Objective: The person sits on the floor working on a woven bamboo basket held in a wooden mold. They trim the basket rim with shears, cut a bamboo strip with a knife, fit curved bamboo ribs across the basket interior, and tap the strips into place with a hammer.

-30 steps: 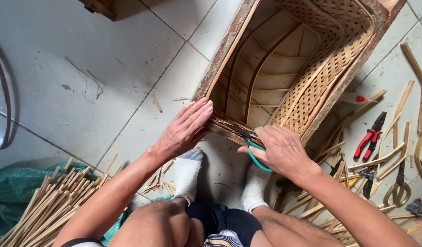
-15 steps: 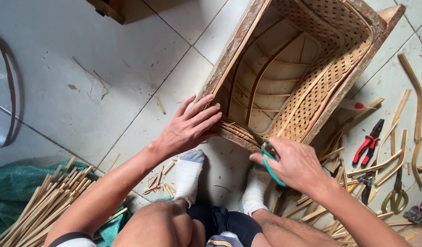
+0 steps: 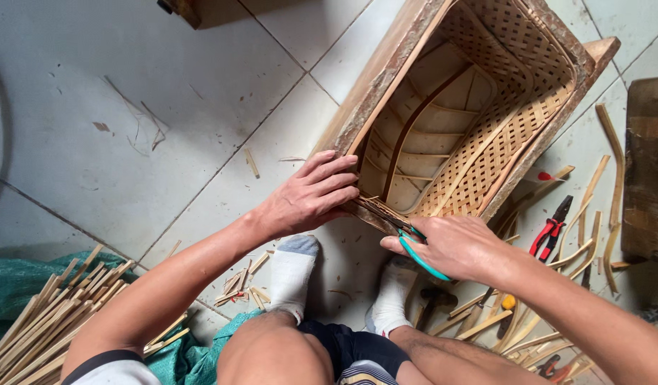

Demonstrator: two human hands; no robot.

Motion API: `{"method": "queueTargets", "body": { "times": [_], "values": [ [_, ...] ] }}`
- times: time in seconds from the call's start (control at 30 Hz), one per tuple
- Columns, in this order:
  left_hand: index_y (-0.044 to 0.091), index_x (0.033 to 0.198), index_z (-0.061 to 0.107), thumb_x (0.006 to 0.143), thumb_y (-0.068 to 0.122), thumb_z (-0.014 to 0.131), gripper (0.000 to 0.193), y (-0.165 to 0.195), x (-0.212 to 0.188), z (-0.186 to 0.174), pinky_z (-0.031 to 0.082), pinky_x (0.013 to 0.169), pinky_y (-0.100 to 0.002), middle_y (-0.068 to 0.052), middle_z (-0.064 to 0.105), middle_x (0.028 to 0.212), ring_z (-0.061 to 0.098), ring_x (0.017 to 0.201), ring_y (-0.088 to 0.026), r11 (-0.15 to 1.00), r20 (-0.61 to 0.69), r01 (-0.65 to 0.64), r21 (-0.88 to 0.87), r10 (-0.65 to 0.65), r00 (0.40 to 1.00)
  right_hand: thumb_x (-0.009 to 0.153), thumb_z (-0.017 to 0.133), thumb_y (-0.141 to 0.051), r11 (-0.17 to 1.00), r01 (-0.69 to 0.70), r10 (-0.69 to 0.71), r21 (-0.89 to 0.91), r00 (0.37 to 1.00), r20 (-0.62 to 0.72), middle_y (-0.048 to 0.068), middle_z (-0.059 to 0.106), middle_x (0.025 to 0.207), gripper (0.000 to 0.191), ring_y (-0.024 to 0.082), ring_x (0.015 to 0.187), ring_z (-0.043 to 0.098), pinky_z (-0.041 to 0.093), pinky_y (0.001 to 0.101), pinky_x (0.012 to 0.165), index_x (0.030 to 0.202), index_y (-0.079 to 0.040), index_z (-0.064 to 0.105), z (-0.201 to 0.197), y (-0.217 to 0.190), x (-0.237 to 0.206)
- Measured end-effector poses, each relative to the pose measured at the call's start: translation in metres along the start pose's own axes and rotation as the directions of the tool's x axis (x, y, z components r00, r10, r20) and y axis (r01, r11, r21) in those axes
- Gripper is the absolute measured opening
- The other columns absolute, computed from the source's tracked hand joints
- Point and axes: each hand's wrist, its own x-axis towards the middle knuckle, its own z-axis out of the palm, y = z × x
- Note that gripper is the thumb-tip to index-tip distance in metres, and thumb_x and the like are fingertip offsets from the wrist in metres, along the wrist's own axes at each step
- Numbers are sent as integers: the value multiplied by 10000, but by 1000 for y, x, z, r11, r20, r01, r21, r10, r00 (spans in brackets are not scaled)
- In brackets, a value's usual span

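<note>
**Tiled floor, basket-weaving spot — basket w/ near rim in hand**

Pale floor tiles (image 3: 129,128), littered w/ offcuts. Seated, seen from above; white socks (image 3: 293,274) just below work.

Item: woven basket (image 3: 486,150), rectangular, lying tilted inside wooden frame (image 3: 386,78), open mouth toward camera. Location: centre-right, just past feet.

Progress, as judged:
- Done: far wall & side lattice woven tight; curved ribs in place across base.
- Left: base mostly bare ribs w/ gaps; near rim ragged, loose strip ends (image 3: 382,210) sticking out at lower corner. Prob. mid-job, rim trimming/finishing stage.

Hands:
- Left hand (image 3: 311,196): flat on near rim/frame edge, fingers together, slightly fanned, pressing down; thumb tucked under, not seen.
- Right hand (image 3: 457,246): closed round teal-handled cutter (image 3: 421,260), fingers curled, thumb pressed along top; blades hidden at strip ends, open/closed can't tell.

Nearby: red-handled pliers (image 3: 550,228) right of basket; bamboo strips (image 3: 50,314) bundled on green net (image 3: 15,285), lower left; more loose slats (image 3: 593,207) right; dark wood board (image 3: 650,171) far right edge.

Vs. 0.5 s ago:
- Left hand shifted down to near corner, fingers closer together.
- Right hand & cutter moved up-left, now at strip ends beside left fingertips.
- Basket & frame unmoved; slight camera shift only.
</note>
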Motion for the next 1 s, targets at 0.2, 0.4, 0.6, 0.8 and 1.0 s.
{"method": "queueTargets", "body": {
  "times": [0.2,0.4,0.6,0.8,1.0],
  "values": [
    [43,1283,609,866,227,798,494,-6,-4,5,314,1256,-507,-107,607,1369,446,1461,-295,999,-31,-19,-29,18,999,876,438,-762,998,-58,58,-4,991,118,258,710,797,762,416,828,723,560,523,779,906,-49,704,-16,-14,13],
    [28,1337,576,839,218,801,578,-6,-6,6,305,1257,-501,-114,604,1392,440,1463,-292,998,-59,-14,-64,10,998,936,511,-721,982,-3,10,-189,999,35,295,646,682,860,445,689,697,553,508,688,684,88,656,-2,-11,24],
    [19,1369,580,853,151,727,552,8,1,2,268,1253,-509,-122,625,1375,455,1450,-279,988,-24,-7,153,10,1000,880,619,-631,978,37,-62,-206,992,-113,241,648,655,664,409,665,694,538,504,643,735,15,684,6,3,5],
    [13,1218,631,906,149,640,341,18,22,16,287,1253,-489,-84,662,989,622,1063,-238,967,198,-76,245,27,980,876,654,-548,931,-254,304,263,937,-169,172,583,607,486,281,574,549,472,453,581,845,-62,665,17,74,-60],
    [26,1075,653,862,207,690,282,19,27,11,354,1190,-485,-54,604,817,611,856,-232,995,136,-55,81,44,990,879,691,-455,722,-193,562,665,724,-400,155,604,602,423,197,564,533,463,392,555,810,-38,682,139,156,-74]
  ]
}}
